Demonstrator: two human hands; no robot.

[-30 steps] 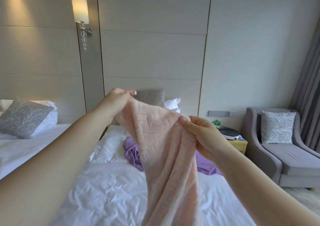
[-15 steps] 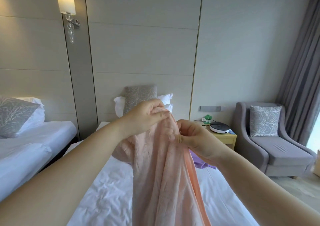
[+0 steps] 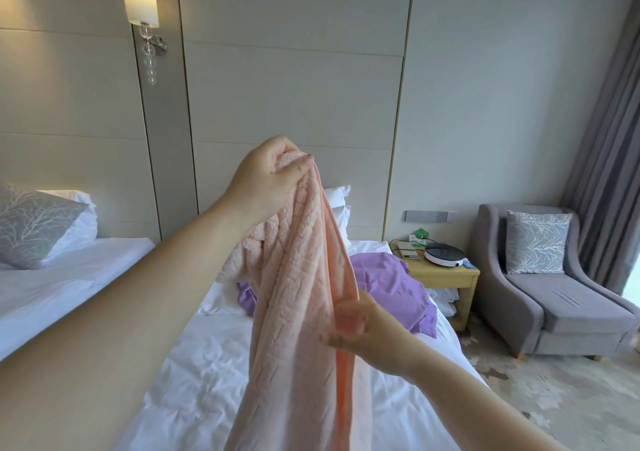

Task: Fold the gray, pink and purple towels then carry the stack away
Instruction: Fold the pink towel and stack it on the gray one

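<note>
The pink towel (image 3: 298, 312) hangs in the air over the white bed (image 3: 194, 381). My left hand (image 3: 266, 180) grips its bunched top end, raised high. My right hand (image 3: 360, 329) sits lower down, pinching the towel's right edge. The purple towel (image 3: 391, 284) lies crumpled on the bed behind the pink one, partly hidden by it. No gray towel is visible.
A second bed (image 3: 69, 277) with a gray patterned pillow (image 3: 31, 229) stands at the left. A wooden nightstand (image 3: 440, 277) with a round white device (image 3: 445, 255) is right of the bed. A gray armchair (image 3: 547, 288) and curtains (image 3: 609, 139) fill the right side.
My left hand has risen with the towel's top end. My right hand has slid down the towel's right edge, away from the left hand. The purple towel shows more.
</note>
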